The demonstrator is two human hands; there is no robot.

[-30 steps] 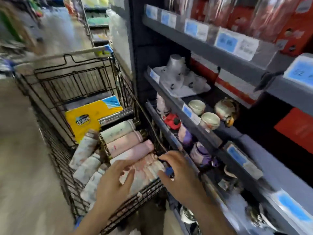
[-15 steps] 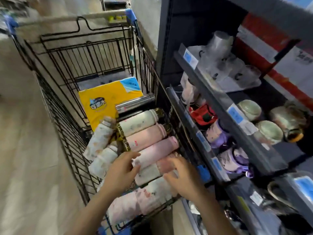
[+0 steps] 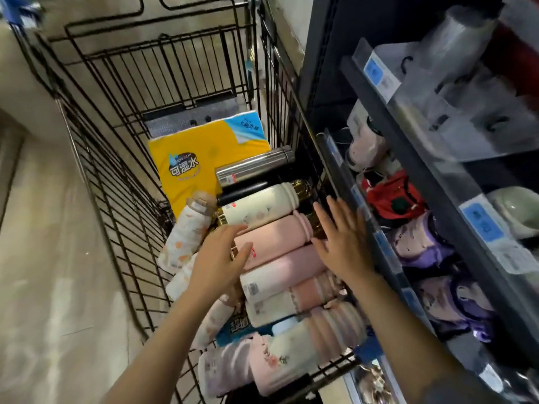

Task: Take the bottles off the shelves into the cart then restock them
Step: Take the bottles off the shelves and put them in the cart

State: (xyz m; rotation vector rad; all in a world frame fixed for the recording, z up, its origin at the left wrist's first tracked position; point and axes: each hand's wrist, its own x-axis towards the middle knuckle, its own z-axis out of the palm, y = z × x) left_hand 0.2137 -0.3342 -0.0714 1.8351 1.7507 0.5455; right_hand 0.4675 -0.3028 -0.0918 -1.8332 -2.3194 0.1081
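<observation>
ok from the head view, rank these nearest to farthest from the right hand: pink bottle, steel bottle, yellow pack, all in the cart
Measured from the right hand:
1. Pink bottle, lying just to the hand's left, at its fingertips.
2. Steel bottle, farther up the cart, beyond the cream bottle.
3. Yellow pack, flat on the cart floor, farthest, up and to the left.

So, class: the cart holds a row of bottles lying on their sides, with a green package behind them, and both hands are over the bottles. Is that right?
One slip: the package behind the bottles is yellow, not green, as the head view shows. The rest stands: the bottles lie on their sides in the cart, with the left hand and right hand over them.
</observation>
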